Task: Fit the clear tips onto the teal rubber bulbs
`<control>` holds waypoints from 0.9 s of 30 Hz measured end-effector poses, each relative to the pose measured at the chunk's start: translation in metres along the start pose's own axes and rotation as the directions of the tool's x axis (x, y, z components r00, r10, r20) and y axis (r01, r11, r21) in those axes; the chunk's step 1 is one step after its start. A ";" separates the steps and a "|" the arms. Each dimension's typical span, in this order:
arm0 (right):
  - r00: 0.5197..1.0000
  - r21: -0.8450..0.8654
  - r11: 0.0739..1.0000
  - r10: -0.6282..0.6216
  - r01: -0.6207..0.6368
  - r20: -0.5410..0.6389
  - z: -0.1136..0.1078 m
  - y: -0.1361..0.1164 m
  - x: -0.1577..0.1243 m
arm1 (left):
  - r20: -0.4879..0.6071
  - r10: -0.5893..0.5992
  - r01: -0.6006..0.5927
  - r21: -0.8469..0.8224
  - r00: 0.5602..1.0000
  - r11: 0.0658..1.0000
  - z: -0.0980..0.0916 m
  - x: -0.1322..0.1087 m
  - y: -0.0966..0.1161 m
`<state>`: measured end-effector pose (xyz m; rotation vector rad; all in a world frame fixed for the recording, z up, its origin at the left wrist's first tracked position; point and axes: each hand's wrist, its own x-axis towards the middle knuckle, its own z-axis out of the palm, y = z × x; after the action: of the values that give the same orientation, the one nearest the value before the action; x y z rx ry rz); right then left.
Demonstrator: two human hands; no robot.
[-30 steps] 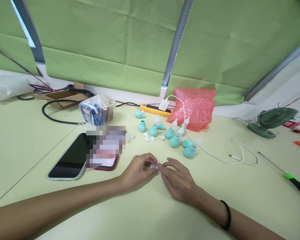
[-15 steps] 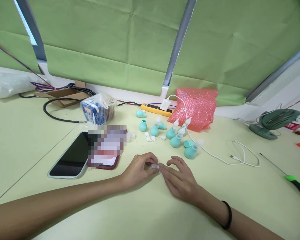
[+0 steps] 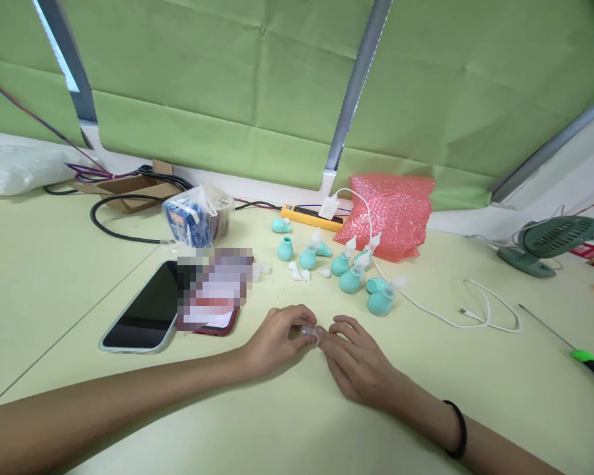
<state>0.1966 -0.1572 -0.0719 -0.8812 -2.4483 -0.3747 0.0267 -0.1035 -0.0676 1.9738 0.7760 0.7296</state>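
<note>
Both hands rest on the pale green table near its middle. My left hand (image 3: 277, 336) pinches a small clear plastic piece (image 3: 309, 332) between thumb and fingertips. The fingertips of my right hand (image 3: 351, 356) meet that same piece from the right, fingers curled, with a black band on the wrist. Just beyond the hands lie several teal rubber bulbs (image 3: 349, 280), some fitted with clear tips, and a few loose white tips (image 3: 299, 272).
A phone (image 3: 143, 310) lies face up at left beside a blurred item. A bagged blue box (image 3: 193, 221), a yellow power strip (image 3: 309, 216), pink bubble wrap (image 3: 389, 211), a white cable (image 3: 475, 313), a green fan (image 3: 549, 241) and a green-handled screwdriver (image 3: 591, 363) lie around.
Both hands stay together on the clear piece, fingers shifting only slightly. The view has drifted a little to the left.
</note>
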 end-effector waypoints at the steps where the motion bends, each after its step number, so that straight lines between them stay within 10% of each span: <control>1: 0.999 0.073 0.996 0.042 -0.041 -0.014 0.000 0.000 0.000 | 0.001 0.001 -0.001 0.002 1.000 1.000 0.000 0.000 0.000; 8: 0.820 0.532 0.696 0.573 -0.482 -0.008 -0.001 0.003 0.003 | -0.083 0.098 -0.099 -0.004 0.992 0.995 0.000 -0.002 0.001; 14: 0.871 0.539 0.756 0.485 -0.371 -0.081 0.004 0.005 0.001 | -0.146 0.214 -0.224 -0.053 0.966 0.973 0.000 -0.005 0.005; 23: 0.929 0.424 0.888 0.294 -0.178 -0.225 0.008 0.005 -0.004 | 0.206 -0.090 0.160 -0.359 0.974 0.919 0.000 0.001 0.002; 27: 0.946 0.405 0.901 0.254 -0.155 -0.203 0.013 0.006 -0.007 | 0.214 -0.077 0.157 -0.386 0.974 0.909 0.000 0.001 0.001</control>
<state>0.2001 -0.1513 -0.0857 -0.8502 -2.0679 0.0716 0.0276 -0.1035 -0.0662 1.5817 0.5680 0.5606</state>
